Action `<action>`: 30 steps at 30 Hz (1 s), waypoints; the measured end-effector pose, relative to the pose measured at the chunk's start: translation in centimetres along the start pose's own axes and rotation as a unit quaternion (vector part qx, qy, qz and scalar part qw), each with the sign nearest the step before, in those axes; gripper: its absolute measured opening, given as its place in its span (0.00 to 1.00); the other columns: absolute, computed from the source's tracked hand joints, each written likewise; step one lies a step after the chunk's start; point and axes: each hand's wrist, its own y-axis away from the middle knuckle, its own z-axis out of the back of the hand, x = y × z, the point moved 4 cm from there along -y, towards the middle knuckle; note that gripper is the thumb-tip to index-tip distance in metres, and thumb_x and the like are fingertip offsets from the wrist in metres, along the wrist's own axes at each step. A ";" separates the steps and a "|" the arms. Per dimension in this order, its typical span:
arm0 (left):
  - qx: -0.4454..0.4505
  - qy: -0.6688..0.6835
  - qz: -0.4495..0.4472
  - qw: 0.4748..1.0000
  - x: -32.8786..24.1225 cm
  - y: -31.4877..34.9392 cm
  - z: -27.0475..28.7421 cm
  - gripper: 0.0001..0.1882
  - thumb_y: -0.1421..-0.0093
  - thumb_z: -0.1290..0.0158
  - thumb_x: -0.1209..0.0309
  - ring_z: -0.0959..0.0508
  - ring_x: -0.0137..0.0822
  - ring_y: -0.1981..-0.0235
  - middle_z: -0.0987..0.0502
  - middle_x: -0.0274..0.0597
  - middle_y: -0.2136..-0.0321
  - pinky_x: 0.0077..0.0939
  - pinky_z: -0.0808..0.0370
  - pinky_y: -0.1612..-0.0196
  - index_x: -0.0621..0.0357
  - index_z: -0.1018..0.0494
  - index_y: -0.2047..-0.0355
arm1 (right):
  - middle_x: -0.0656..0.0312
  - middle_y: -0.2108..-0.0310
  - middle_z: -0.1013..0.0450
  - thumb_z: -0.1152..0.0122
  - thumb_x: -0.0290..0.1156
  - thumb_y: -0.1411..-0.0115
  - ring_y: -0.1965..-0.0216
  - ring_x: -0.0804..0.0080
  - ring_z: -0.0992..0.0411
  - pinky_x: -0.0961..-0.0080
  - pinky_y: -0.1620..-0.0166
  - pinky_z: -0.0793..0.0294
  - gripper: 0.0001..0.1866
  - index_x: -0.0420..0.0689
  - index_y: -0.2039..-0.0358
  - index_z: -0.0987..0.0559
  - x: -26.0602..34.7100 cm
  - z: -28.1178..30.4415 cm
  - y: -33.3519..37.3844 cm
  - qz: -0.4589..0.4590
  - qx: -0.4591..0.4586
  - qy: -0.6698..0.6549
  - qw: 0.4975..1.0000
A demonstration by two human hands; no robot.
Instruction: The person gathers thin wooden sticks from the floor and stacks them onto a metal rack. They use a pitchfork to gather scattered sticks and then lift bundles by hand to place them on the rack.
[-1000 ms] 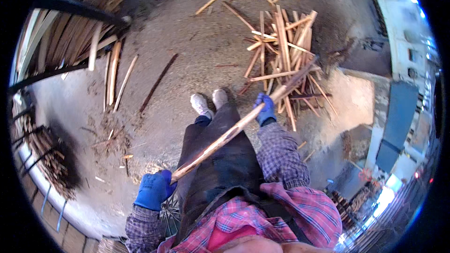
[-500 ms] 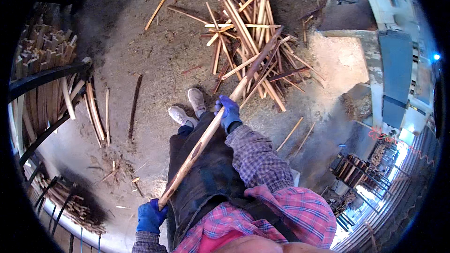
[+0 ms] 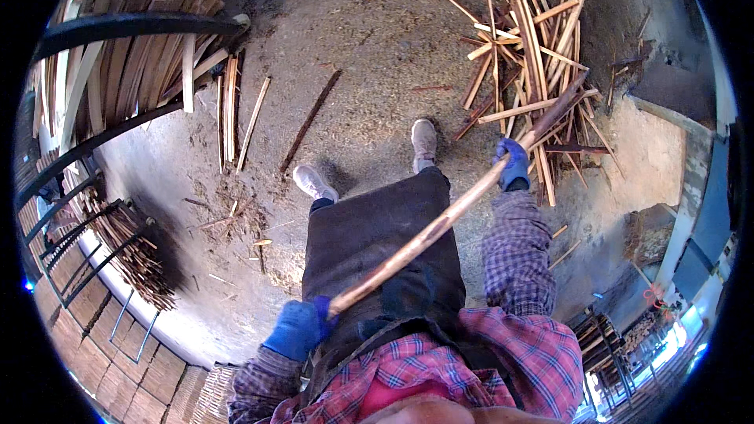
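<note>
**Holding a long wooden stick [image 3: 408, 251] slantwise across a dark apron [image 3: 373, 239]**

Gripping the lower end with the gloved left hand [image 3: 300, 330], low and left of centre in the frame. Gripping farther up the same stick with the gloved right hand [image 3: 514, 163], right of centre, with fingers wrapped around the wood. Pale along most of its length, dark toward the tip, and reaching at upper right over a tangled pile of sticks [image 3: 538, 47]; impossible to tell whether touching it.

Judging by how the wood lies, seemingly only partway through. Already packed close together within a black rack [image 3: 141, 25] at upper left: many strips of wood [image 3: 118, 82]. Gathered at the left, lower down: a bundle of thin sticks [image 3: 141, 247]. Left loose and criss-crossed: the whole pile at upper right. Also left lying on the floor [image 3: 361, 71]: a dark strip [image 3: 310, 120] near upper centre and, closer to the rack, a pale strip [image 3: 253, 124]. Not yet set down: the stick between both hands.
</note>
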 end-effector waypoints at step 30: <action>0.108 -0.072 0.134 0.982 23.1 2.9 9.8 0.26 0.55 0.45 0.45 0.23 0.53 0.72 0.24 0.54 0.77 0.47 0.28 0.68 0.55 0.28 0.69 | 0.61 0.86 0.32 0.45 0.28 0.51 0.86 0.69 0.34 0.72 0.81 0.35 0.09 0.42 0.85 0.29 -16.4 -16.5 12.4 0.059 -0.151 -0.006 0.987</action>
